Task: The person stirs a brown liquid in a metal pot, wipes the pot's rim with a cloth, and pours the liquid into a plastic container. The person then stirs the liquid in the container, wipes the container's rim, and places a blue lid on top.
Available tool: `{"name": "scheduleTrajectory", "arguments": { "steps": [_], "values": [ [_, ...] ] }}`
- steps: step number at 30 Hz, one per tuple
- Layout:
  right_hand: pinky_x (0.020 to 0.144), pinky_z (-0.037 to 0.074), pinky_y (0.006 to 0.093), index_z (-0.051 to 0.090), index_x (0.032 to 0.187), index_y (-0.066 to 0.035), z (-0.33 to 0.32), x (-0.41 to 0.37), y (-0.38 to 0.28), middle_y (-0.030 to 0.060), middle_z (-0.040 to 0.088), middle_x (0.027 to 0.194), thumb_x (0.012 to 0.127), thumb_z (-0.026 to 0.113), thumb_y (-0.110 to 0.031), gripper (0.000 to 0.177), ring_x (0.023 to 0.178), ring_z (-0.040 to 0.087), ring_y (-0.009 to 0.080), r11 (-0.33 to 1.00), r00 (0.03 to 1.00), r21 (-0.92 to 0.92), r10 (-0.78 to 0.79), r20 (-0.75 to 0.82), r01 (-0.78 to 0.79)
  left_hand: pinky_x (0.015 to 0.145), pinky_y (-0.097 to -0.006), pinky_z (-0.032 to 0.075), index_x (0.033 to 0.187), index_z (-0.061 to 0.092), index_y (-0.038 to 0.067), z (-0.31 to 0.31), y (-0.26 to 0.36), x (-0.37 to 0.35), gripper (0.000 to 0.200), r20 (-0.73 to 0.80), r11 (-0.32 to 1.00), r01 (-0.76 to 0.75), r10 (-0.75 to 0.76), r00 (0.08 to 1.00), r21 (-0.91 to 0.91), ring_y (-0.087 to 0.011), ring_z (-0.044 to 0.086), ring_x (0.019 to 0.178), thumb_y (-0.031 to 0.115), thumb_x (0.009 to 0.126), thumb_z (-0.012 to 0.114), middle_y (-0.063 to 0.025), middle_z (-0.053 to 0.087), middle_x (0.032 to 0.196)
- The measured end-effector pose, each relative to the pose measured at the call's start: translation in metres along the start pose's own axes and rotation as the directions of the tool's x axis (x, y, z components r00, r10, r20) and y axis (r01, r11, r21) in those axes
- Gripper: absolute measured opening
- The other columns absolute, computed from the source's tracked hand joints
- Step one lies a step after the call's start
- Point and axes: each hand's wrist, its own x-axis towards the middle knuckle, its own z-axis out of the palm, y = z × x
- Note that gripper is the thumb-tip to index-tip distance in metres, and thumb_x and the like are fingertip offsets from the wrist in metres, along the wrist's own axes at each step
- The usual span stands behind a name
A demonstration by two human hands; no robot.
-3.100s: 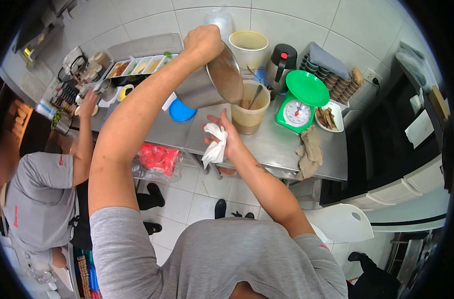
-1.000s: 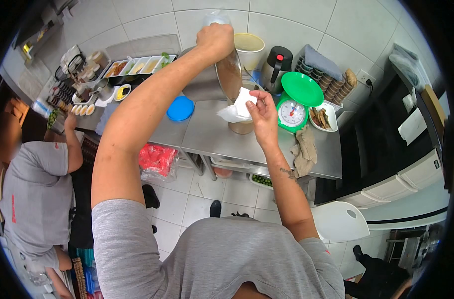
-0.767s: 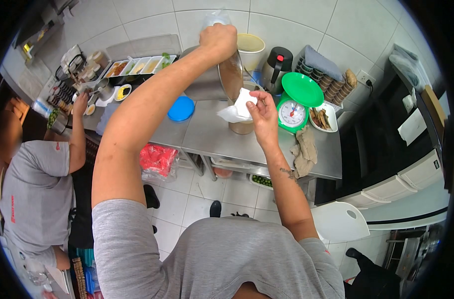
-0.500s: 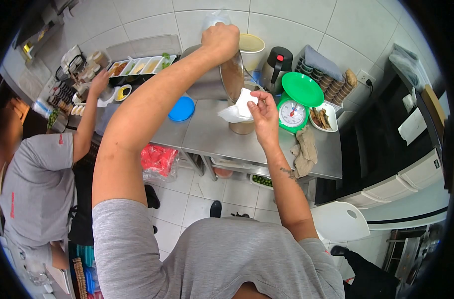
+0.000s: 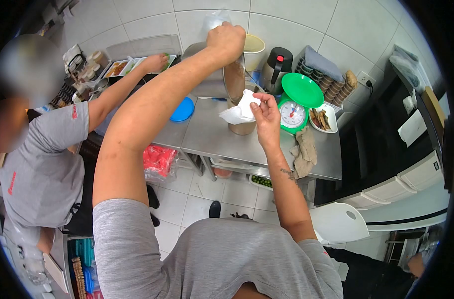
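Note:
My left hand (image 5: 227, 43) is closed at the upper edge of a large metal pot (image 5: 204, 79), which lies tilted with its mouth to the right and brown matter inside. White paper or cloth (image 5: 239, 110) is pinched in my right hand (image 5: 267, 119), just below the pot's mouth. Under the white piece stands a metal container (image 5: 242, 128), its top partly covered. What my left fingertips touch is hidden behind the hand.
Behind are a yellowish bucket (image 5: 253, 50) and a thermos (image 5: 277, 67). Right of my right hand stand a green scale (image 5: 293, 113) and a cloth (image 5: 304, 152). A blue lid (image 5: 182, 109) lies left. A co-worker (image 5: 47, 159) reaches over food trays (image 5: 118, 69).
The co-worker on the left has leaned in and reached right over the trays. My left hand has shifted slightly right with the pot. More of a person shows at the lower right.

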Motion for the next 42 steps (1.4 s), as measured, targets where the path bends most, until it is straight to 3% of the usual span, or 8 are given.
{"name": "scheduleTrajectory", "arguments": {
  "steps": [4, 7, 22, 26, 35, 42],
  "values": [
    [0.075, 0.040, 0.0195, 0.048, 0.104, 0.000, -0.001, 0.001, -0.001, 0.0027, 0.054, 0.093, 0.085, 0.053, 0.002, 0.020, 0.085, 0.051, 0.0056, 1.000, 1.000, -0.004, 0.001, 0.002, -0.001, 0.068, -0.0453, 0.051, 0.094, 0.060, 0.000, 0.002, 0.002, 0.002, 0.027, -0.004, 1.000, -0.004, 0.004, 1.000, 0.003, -0.0401, 0.062, 0.082, 0.011, 0.070, 0.060, -0.0254, 0.058, 0.096],
    [0.075, 0.040, 0.0194, 0.048, 0.104, 0.000, -0.001, 0.001, -0.001, 0.0028, 0.054, 0.093, 0.085, 0.054, 0.002, 0.020, 0.085, 0.051, 0.0055, 1.000, 1.000, -0.004, -0.003, -0.001, 0.003, 0.069, -0.0402, 0.053, 0.092, 0.061, -0.002, -0.001, 0.006, 0.000, 0.021, 0.007, 0.998, -0.031, 0.031, 0.999, 0.047, -0.0356, 0.063, 0.083, 0.010, 0.076, 0.056, -0.0243, 0.059, 0.095],
    [0.075, 0.040, 0.0193, 0.051, 0.104, 0.000, -0.010, 0.004, 0.006, 0.0024, 0.055, 0.093, 0.086, 0.055, -0.001, 0.019, 0.083, 0.051, 0.0061, 0.999, 0.999, -0.044, -0.024, -0.028, 0.022, 0.065, -0.0377, 0.053, 0.090, 0.059, -0.001, -0.004, 0.020, -0.008, 0.021, -0.030, 0.987, -0.135, 0.138, 0.990, 0.086, -0.0325, 0.064, 0.079, 0.010, 0.073, 0.059, -0.0201, 0.058, 0.092],
    [0.076, 0.040, 0.0192, 0.052, 0.101, 0.000, -0.018, 0.004, 0.004, 0.0032, 0.054, 0.097, 0.086, 0.052, 0.002, 0.015, 0.088, 0.050, 0.0064, 0.997, 1.000, -0.083, -0.003, -0.026, 0.000, 0.060, -0.0423, 0.052, 0.088, 0.057, -0.001, 0.003, 0.018, -0.007, 0.017, -0.088, 0.984, -0.168, 0.173, 0.981, 0.058, -0.0365, 0.063, 0.072, 0.010, 0.075, 0.055, -0.0223, 0.057, 0.089],
    [0.072, 0.039, 0.0181, 0.053, 0.101, -0.001, -0.029, -0.003, 0.008, 0.0005, 0.055, 0.092, 0.087, 0.053, -0.002, 0.014, 0.082, 0.049, 0.0048, 1.000, 0.999, 0.007, 0.026, -0.018, -0.026, 0.060, -0.0390, 0.053, 0.089, 0.057, -0.001, 0.005, 0.027, -0.007, 0.019, -0.078, 0.972, -0.210, 0.219, 0.973, 0.103, -0.0331, 0.064, 0.073, 0.010, 0.074, 0.056, -0.0204, 0.057, 0.089],
    [0.066, 0.038, 0.0179, 0.053, 0.101, -0.001, -0.048, 0.007, 0.018, 0.0011, 0.056, 0.084, 0.089, 0.053, -0.006, 0.014, 0.074, 0.048, 0.0044, 0.989, 0.993, -0.133, 0.056, -0.105, -0.070, 0.060, -0.0362, 0.055, 0.091, 0.059, -0.003, 0.004, 0.033, -0.010, 0.023, -0.060, 0.966, -0.224, 0.234, 0.971, 0.130, -0.0309, 0.065, 0.076, 0.009, 0.072, 0.059, -0.0197, 0.058, 0.091]
  ]
}}
